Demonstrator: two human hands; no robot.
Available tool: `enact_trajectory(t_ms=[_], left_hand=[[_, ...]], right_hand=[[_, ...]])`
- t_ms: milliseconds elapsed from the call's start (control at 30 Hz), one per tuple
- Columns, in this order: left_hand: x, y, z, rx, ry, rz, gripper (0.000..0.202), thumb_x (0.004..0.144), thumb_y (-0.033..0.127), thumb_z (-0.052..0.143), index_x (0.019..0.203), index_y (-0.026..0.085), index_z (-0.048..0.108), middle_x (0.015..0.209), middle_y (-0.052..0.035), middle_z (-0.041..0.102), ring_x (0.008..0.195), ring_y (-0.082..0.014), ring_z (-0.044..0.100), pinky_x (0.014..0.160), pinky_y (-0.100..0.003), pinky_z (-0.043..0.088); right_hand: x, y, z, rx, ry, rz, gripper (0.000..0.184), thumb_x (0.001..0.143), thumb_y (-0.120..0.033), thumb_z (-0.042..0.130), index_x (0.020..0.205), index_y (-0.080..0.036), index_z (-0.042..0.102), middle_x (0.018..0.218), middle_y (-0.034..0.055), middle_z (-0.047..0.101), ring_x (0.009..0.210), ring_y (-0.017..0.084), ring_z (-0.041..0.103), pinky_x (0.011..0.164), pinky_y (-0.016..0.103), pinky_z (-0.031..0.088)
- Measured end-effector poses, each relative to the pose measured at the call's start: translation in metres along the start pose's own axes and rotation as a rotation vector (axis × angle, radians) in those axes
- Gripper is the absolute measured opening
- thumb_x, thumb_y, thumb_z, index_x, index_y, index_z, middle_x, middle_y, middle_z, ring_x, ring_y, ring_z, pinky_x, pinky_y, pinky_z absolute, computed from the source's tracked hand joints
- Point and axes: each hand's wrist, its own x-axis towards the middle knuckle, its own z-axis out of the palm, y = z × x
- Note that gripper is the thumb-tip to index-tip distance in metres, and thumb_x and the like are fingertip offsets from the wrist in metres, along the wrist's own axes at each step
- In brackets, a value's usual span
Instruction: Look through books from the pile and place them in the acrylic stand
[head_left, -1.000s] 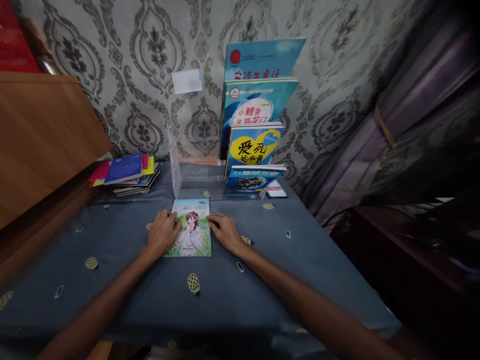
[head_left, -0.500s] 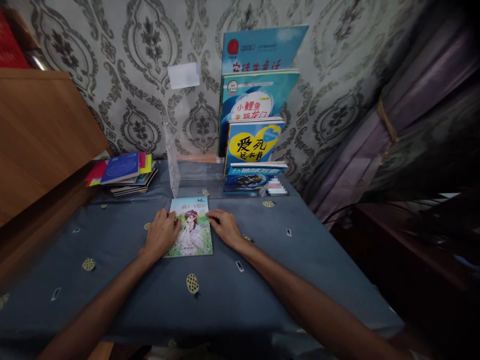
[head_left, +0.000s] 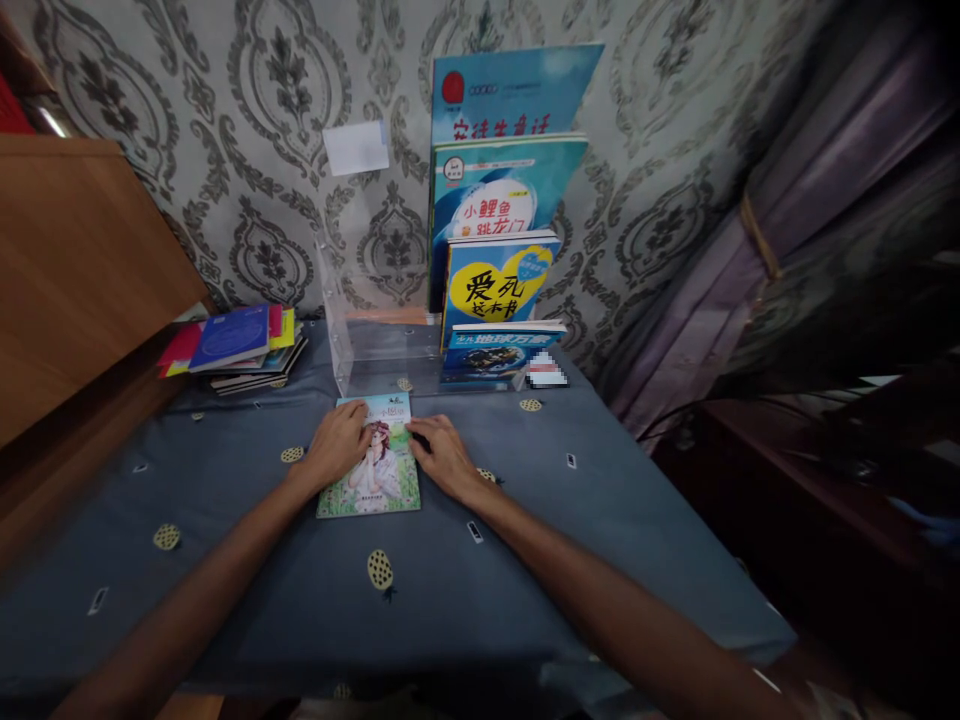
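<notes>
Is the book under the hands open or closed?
Closed: the thin green book with a girl on its cover lies flat, cover up, on the blue patterned tablecloth.

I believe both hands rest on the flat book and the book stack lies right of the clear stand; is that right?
Not quite: the head view shows the book stack left of the clear stand; left hand and right hand rest on the flat book.

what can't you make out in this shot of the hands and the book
Head view only.
- Book title: partly covered by the left hand and right hand.
- Stack of books: lower covers hidden under the top ones.
- Rear books in the clear stand: lower halves hidden by those in front.
- Label by the stand: pixelated.
- Right side: dark, blurred.
</notes>
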Motion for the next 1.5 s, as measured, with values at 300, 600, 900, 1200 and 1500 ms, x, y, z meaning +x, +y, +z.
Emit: enact_trajectory(t_ms=[300, 600, 900, 1200, 1500], left_hand=[[0.031, 0.030, 0.011, -0.043, 0.009, 0.118, 0.036, 0.094, 0.016, 0.042, 0.126, 0.014, 0.059, 0.126, -0.0126, 0.062, 0.116, -0.0249, 0.057, 0.101, -0.038, 0.044], [0.034, 0.037, 0.012, -0.067, -0.008, 0.102, 0.038, 0.096, 0.017, 0.042, 0.130, 0.016, 0.058, 0.128, -0.0129, 0.061, 0.118, -0.0255, 0.054, 0.099, -0.041, 0.042], [0.001, 0.039, -0.001, -0.158, -0.042, 0.227, 0.038, 0.099, 0.029, 0.043, 0.133, 0.019, 0.056, 0.129, -0.0109, 0.060, 0.119, -0.0265, 0.052, 0.103, -0.044, 0.041], [0.024, 0.027, 0.004, -0.048, -0.015, 0.068, 0.041, 0.098, 0.041, 0.049, 0.131, 0.018, 0.054, 0.131, -0.0122, 0.057, 0.123, -0.0272, 0.050, 0.102, -0.042, 0.037], [0.026, 0.035, 0.000, -0.010, -0.041, 0.061, 0.040, 0.095, 0.048, 0.052, 0.121, 0.018, 0.059, 0.117, -0.0112, 0.058, 0.112, -0.0286, 0.051, 0.092, -0.041, 0.039]], right_hand=[[0.002, -0.006, -0.003, -0.021, -0.033, 0.011, 0.032, 0.087, -0.012, 0.057, 0.114, -0.018, 0.072, 0.118, 0.0111, 0.072, 0.113, 0.024, 0.059, 0.102, 0.039, 0.045], [0.002, -0.005, -0.003, 0.004, -0.015, 0.012, 0.030, 0.087, -0.011, 0.056, 0.110, -0.019, 0.074, 0.115, 0.0096, 0.074, 0.110, 0.023, 0.061, 0.101, 0.039, 0.045], [0.000, -0.004, -0.017, 0.034, 0.074, 0.176, 0.030, 0.091, -0.019, 0.051, 0.112, -0.018, 0.073, 0.104, 0.0084, 0.075, 0.094, 0.021, 0.066, 0.089, 0.034, 0.050], [0.001, 0.000, -0.016, 0.018, 0.054, 0.183, 0.032, 0.092, -0.016, 0.051, 0.119, -0.019, 0.068, 0.107, 0.0084, 0.074, 0.100, 0.021, 0.065, 0.093, 0.034, 0.049], [-0.001, -0.001, -0.014, -0.028, 0.047, 0.151, 0.032, 0.092, -0.014, 0.050, 0.118, -0.017, 0.069, 0.111, 0.0105, 0.073, 0.107, 0.022, 0.063, 0.097, 0.035, 0.048]])
